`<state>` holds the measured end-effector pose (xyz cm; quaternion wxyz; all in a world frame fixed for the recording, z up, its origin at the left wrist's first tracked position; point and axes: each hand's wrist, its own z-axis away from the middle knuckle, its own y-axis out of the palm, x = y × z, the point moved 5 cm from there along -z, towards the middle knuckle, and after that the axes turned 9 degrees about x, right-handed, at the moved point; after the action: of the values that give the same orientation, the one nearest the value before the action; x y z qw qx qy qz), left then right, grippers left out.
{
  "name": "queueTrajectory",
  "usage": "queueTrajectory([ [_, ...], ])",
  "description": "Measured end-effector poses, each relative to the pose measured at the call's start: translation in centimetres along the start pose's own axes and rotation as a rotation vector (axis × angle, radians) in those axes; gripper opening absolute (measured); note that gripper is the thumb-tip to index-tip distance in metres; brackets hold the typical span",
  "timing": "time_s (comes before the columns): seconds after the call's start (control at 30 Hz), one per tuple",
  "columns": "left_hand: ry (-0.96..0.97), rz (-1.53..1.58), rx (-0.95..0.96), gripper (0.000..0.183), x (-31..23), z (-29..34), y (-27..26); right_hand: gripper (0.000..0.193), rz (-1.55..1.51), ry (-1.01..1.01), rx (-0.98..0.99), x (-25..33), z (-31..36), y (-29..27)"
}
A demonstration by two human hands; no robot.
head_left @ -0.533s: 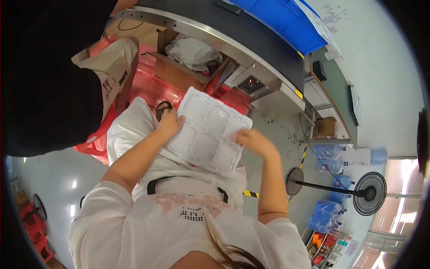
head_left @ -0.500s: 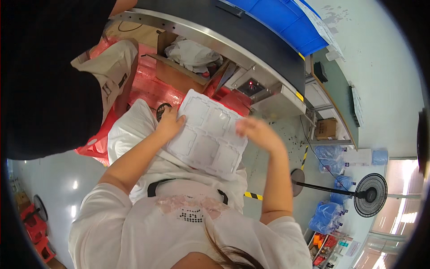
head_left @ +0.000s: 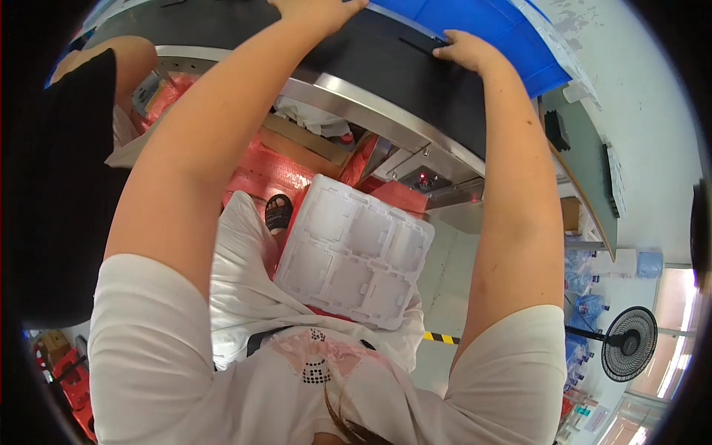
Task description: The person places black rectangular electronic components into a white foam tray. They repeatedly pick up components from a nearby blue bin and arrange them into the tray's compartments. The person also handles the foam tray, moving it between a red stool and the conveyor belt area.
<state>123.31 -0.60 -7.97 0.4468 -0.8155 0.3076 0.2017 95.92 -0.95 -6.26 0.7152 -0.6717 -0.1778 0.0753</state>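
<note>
A white plastic tray (head_left: 350, 248) with several moulded recesses rests on my lap, with neither hand on it. My left hand (head_left: 319, 13) reaches over the black work surface (head_left: 356, 67) at the top edge; its fingers are partly cut off, with thumb and fingers apart. On the same surface, beside the blue bin, my right hand (head_left: 469, 52) has thumb and fingers closed around the end of a thin, flat black piece (head_left: 417, 46).
A blue bin (head_left: 512, 37) stands at the back right of the bench. Below the bench's metal edge sit a cardboard box (head_left: 304, 141) and red wrap (head_left: 267, 174). A person in black (head_left: 67, 185) is close on my left. A black fan (head_left: 629, 345) stands at right.
Both hands have left the tray and stretched forward over the bench. My right hand now reaches the black piece. The tray stays on my lap; the view has shifted.
</note>
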Motion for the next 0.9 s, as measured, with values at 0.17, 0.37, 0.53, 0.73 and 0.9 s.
queueTrajectory([
  [0.17,-0.413,-0.482,0.466,0.098,-5.6,1.3,2.6,0.019,-0.123,0.260,0.221,1.0,5.3,-2.2],
  [0.37,-0.194,-0.429,0.459,0.065,-9.5,1.9,3.8,0.020,0.103,0.286,-0.419,2.6,15.1,-4.8],
  [0.53,-0.079,-0.329,0.396,0.073,-10.1,6.6,0.9,0.025,-0.729,0.333,-0.293,8.5,25.8,2.7],
  [0.73,0.471,0.013,0.169,0.077,-11.3,15.6,-2.8,0.031,-1.287,0.790,-0.109,8.8,32.0,23.7],
  [0.9,0.604,-0.043,0.439,0.087,-8.9,25.1,-2.9,0.030,-0.479,0.580,-0.147,9.2,32.1,30.0],
])
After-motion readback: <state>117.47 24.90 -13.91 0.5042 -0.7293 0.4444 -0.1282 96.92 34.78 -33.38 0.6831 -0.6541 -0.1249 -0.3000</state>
